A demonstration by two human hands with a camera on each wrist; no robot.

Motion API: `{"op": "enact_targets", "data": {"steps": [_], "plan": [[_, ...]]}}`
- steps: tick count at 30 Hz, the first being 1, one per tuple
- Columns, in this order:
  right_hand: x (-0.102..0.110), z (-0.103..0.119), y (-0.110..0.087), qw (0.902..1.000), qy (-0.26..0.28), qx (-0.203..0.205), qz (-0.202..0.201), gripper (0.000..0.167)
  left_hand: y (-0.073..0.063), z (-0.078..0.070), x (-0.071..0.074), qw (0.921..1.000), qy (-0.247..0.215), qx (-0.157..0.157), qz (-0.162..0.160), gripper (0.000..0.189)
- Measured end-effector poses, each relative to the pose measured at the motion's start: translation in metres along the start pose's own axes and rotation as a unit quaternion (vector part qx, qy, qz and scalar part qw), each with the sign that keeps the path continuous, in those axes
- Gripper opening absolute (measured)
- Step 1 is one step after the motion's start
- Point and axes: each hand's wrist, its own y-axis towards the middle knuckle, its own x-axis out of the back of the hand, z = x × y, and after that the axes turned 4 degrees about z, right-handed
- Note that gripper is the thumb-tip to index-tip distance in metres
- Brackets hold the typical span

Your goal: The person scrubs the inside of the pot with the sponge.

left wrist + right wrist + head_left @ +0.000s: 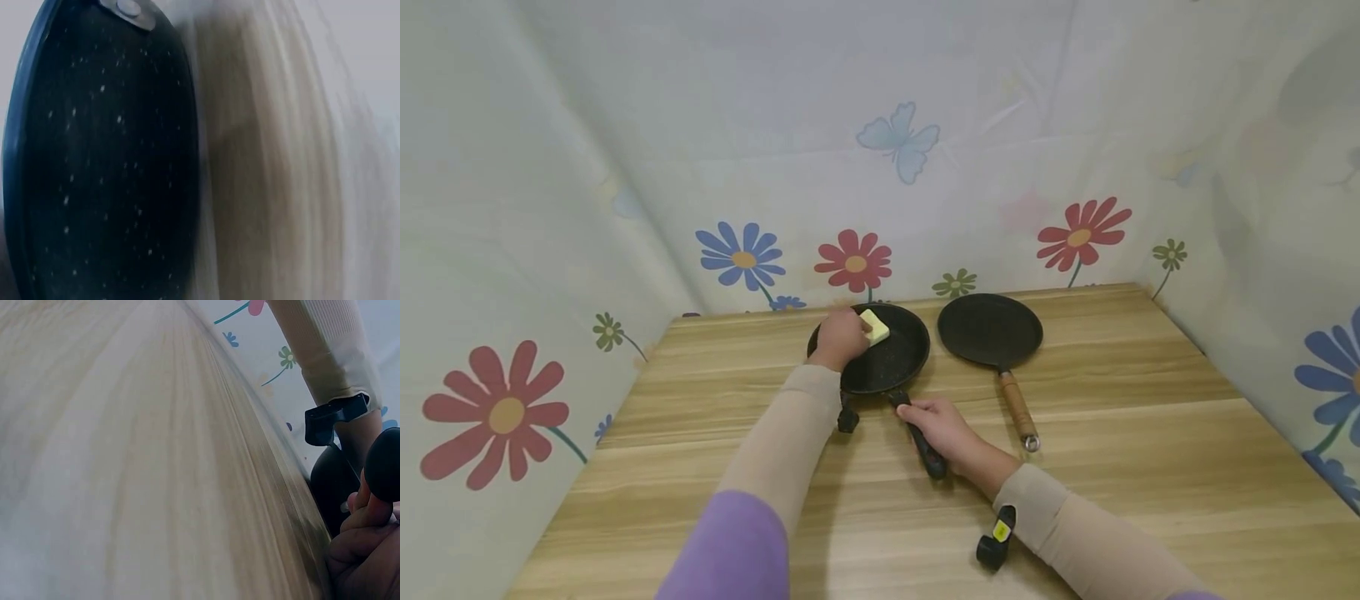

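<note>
A black frying pan (891,367) rests on the table, tilted slightly in the head view. My left hand (841,335) reaches over its left rim and pinches a pale yellow sponge (876,328) against the inside of the pan. Speckled dark pan surface (112,150) fills much of the left wrist view, with a riveted metal tab (129,9) at its top; hand and sponge are outside that view. My right hand (942,427) grips the pan's black handle (928,454). In the right wrist view, curled fingers (369,515) wrap the handle, whose rounded end (384,464) sticks out.
A flat black griddle pan (990,329) with a wooden handle (1018,408) lies right of the frying pan. A flower-printed cloth (880,208) hangs behind and beside the wooden table (700,467). Black wrist-camera mounts (996,542) jut from both cuffs.
</note>
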Motion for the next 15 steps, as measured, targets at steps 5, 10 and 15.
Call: {"op": "enact_targets", "data": {"steps": [5,10,15], "plan": [[-0.001,0.000,0.001,1.0000,-0.001,0.002,-0.002,0.035,-0.001,-0.005,-0.001,0.9994,-0.029,-0.016,0.013,0.033],[0.000,-0.002,0.002,1.0000,-0.004,0.007,-0.003,0.035,-0.003,-0.011,-0.001,0.9972,-0.057,-0.030,0.039,0.035],[0.000,-0.002,0.002,0.9999,-0.004,0.011,-0.003,0.036,-0.005,-0.017,0.000,0.9957,-0.065,-0.051,0.042,0.033]]}}
